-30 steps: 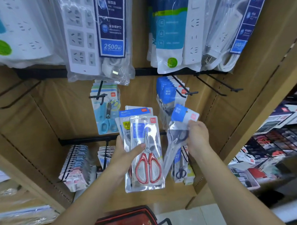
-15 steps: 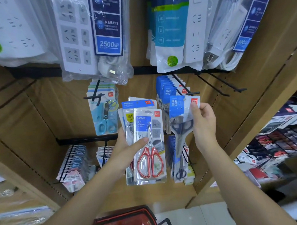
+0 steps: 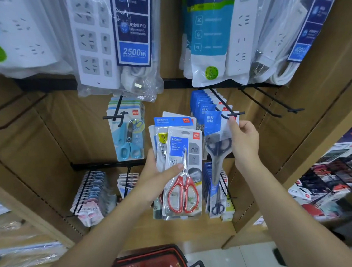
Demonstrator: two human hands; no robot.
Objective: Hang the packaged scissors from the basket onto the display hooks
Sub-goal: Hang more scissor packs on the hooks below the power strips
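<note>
The red basket (image 3: 147, 255) is cut off below, its contents unclear. The left hand (image 3: 152, 180) clamps its fingers round a stack of scissors packs (image 3: 181, 153). The right hand (image 3: 245, 143) pinches a dark-handled scissors pack (image 3: 216, 146) at the tip of the display hook (image 3: 233, 113).

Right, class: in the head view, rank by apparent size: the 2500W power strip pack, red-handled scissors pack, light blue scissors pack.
1. 2500W power strip pack
2. red-handled scissors pack, held nearer the camera
3. light blue scissors pack

Head view, close, facing display hooks (image 3: 233, 113), angled down.
</note>
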